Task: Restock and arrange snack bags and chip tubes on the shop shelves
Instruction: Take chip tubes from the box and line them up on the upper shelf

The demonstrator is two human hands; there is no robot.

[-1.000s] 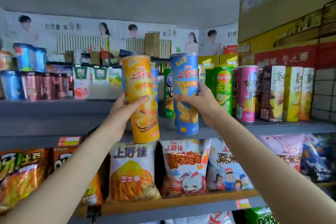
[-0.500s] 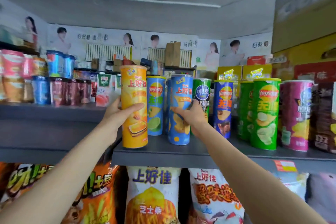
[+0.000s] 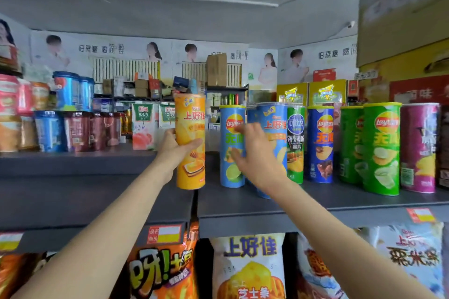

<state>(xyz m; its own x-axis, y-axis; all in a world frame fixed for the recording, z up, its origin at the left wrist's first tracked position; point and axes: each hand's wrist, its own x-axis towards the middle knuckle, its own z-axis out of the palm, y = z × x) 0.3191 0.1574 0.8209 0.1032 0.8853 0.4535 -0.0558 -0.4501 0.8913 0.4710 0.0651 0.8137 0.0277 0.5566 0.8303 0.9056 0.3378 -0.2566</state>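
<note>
My left hand (image 3: 176,149) grips an upright orange chip tube (image 3: 190,126) at its middle. The tube's base is at the left end of the grey upper shelf (image 3: 315,204); I cannot tell whether it touches. A blue chip tube of the same brand (image 3: 275,128) stands on that shelf, with a light-blue Lay's tube (image 3: 230,167) to its left. In front of these two tubes my right hand (image 3: 254,155) has its fingers spread and holds nothing.
To the right stand a green-and-black tube (image 3: 296,143), a dark blue tube (image 3: 320,145), green tubes (image 3: 381,150) and a purple tube (image 3: 419,148). Drink cups (image 3: 73,131) and juice cartons (image 3: 143,124) fill the left shelf. Snack bags (image 3: 247,267) line the shelf below.
Both tubes came down onto the upper shelf. My right hand let go of the blue tube and spread its fingers. My left hand keeps hold of the orange tube. The view moved closer.
</note>
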